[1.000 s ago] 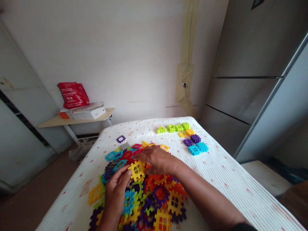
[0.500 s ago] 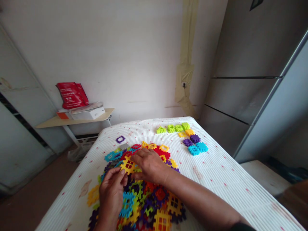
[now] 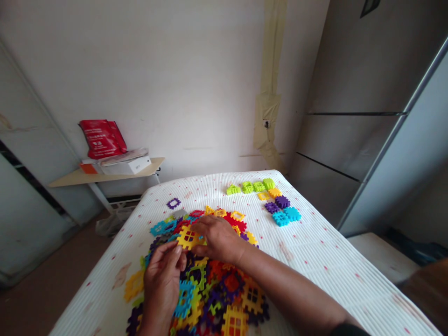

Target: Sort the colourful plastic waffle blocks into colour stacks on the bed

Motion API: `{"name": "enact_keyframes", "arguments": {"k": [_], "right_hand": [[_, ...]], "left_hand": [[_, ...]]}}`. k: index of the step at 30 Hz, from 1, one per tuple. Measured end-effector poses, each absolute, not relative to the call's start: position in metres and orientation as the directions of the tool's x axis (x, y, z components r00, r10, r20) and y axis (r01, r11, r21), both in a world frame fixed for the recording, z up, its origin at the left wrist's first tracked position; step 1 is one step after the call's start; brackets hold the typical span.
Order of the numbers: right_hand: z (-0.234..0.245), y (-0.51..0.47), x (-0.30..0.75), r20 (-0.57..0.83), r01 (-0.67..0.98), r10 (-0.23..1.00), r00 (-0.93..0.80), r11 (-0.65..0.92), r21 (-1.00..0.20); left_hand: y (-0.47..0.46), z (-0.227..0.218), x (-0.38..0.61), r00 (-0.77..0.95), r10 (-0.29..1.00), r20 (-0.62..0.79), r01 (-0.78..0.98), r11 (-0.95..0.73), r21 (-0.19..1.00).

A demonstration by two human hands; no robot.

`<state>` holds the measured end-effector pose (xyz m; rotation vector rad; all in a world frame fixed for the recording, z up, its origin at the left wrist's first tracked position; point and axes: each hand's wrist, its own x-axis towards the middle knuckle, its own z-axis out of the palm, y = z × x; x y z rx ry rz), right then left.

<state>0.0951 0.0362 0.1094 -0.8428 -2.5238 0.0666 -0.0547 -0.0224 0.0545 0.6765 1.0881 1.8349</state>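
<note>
A heap of flat plastic interlocking tiles (image 3: 206, 280) in several colours lies on a white bed cover (image 3: 315, 261). My left hand (image 3: 161, 284) and my right hand (image 3: 219, 239) meet over the heap and together pinch a yellow square tile (image 3: 188, 237), held just above the other pieces. Both hands have their fingers closed on it. Further back on the right stand small assembled blocks: a green row (image 3: 250, 187), an orange block (image 3: 275, 192), purple blocks (image 3: 278, 204) and blue blocks (image 3: 286, 216). A lone purple tile (image 3: 173, 203) lies apart at the back left.
A low wooden shelf (image 3: 105, 175) against the wall carries a red bag (image 3: 101, 137) and a white box (image 3: 131, 164). Grey cabinet doors (image 3: 367, 130) rise on the right. The floor (image 3: 45, 289) drops away left of the bed.
The yellow tile moved left and slightly up between my hands. My right hand drew back toward me, uncovering red and yellow tiles behind it.
</note>
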Motion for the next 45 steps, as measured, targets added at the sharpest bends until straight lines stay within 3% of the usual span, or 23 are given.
{"name": "enact_keyframes", "arguments": {"k": [3, 7, 10, 12, 24, 45], "right_hand": [[0.108, 0.064, 0.116, 0.433, 0.715, 0.708, -0.558, 0.675, -0.182], [0.094, 0.112, 0.168, 0.421, 0.968, 0.897, -0.134, 0.210, -0.140], [0.077, 0.138, 0.207, 0.335, 0.996, 0.939, 0.077, -0.057, -0.069], [0.068, 0.148, 0.225, 0.293, 0.991, 0.947, 0.131, -0.121, -0.050], [0.051, 0.169, 0.241, 0.170, 0.982, 0.967, 0.189, -0.186, -0.036], [0.045, 0.181, 0.248, 0.138, 0.979, 0.969, 0.204, -0.202, -0.026]], "left_hand": [[-0.023, 0.055, -0.054, -0.490, 0.870, 0.054, -0.369, -0.263, 0.892], [-0.023, 0.053, -0.055, -0.490, 0.871, 0.047, -0.356, -0.249, 0.901], [-0.023, 0.051, -0.056, -0.492, 0.870, 0.036, -0.360, -0.241, 0.901], [-0.023, 0.050, -0.056, -0.492, 0.870, 0.031, -0.364, -0.238, 0.900], [-0.020, 0.047, -0.058, -0.498, 0.867, 0.028, -0.362, -0.237, 0.902], [-0.020, 0.046, -0.059, -0.500, 0.865, 0.037, -0.358, -0.246, 0.901]]}}
